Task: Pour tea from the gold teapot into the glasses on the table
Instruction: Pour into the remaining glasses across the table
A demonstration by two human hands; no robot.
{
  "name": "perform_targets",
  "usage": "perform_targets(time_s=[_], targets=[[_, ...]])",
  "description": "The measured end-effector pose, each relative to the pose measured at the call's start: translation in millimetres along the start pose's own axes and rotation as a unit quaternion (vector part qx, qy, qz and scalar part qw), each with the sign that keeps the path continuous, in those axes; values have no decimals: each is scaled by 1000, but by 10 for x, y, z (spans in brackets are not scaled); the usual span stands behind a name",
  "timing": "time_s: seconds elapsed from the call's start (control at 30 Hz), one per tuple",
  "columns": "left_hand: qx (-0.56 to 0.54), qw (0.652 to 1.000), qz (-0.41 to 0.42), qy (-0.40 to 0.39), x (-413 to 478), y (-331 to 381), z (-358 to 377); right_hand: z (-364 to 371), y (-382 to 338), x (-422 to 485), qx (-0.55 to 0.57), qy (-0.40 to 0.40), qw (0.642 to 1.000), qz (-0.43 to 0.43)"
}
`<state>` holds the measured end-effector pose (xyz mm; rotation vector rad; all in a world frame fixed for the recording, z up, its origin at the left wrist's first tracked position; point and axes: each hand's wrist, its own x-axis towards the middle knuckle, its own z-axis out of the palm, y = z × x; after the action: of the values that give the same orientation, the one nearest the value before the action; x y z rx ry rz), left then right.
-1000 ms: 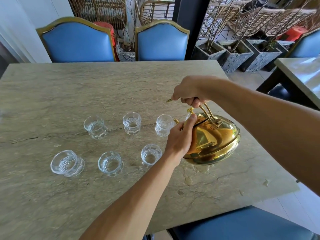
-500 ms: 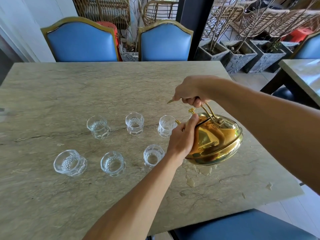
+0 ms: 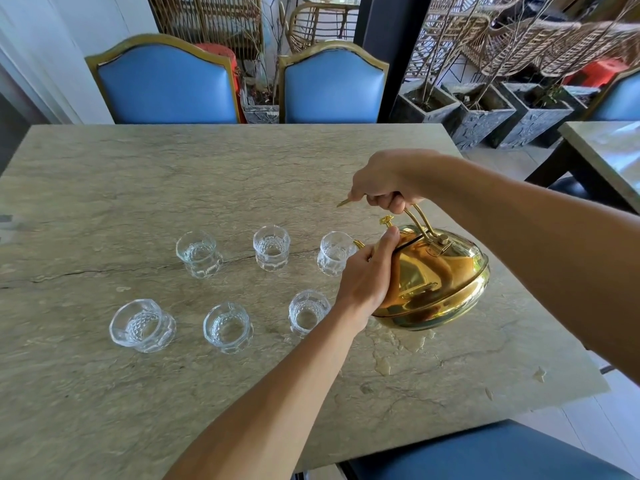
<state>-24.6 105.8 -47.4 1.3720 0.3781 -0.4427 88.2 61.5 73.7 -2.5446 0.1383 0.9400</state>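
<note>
The gold teapot (image 3: 440,282) hangs tilted to the left just above the stone table (image 3: 138,188). My right hand (image 3: 384,183) grips its arched handle from above. My left hand (image 3: 367,275) presses against the pot's left side, the thumb up by the lid knob. The spout reaches toward the back right glass (image 3: 334,252); I cannot see whether liquid runs. Several cut glasses stand in two rows, among them the back middle glass (image 3: 271,247), the back left glass (image 3: 199,254), the front right glass (image 3: 308,311) and the front left glass (image 3: 142,325).
Spilled wet patches (image 3: 398,351) lie on the table under and in front of the teapot. Two blue chairs (image 3: 162,84) stand at the far edge, another blue seat (image 3: 485,452) at the near edge. A second table (image 3: 609,154) is at the right.
The hands and teapot hold nearly the same pose over the back right glass; the view has shifted slightly.
</note>
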Motion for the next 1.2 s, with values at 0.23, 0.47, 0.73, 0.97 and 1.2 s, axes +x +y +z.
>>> perform_targets(time_s=[0.23,0.47,0.73,0.97,1.2], targets=[[6,1000,2,3,1,-2,7,2,-4,-12,-8,3,1000,2],[9,1000,3,4,3,-15,14,-2,5,-30,-8,-2,1000,3],[13,1000,5,-5,9,-24,32,0,9,-43,-13,5,1000,7],[15,1000,8,-6,42,-44,48,-22,34,-65,-2,8,1000,4],[28,999,34,-1,32,-65,82,-50,159,-136,52,29,998,-8]])
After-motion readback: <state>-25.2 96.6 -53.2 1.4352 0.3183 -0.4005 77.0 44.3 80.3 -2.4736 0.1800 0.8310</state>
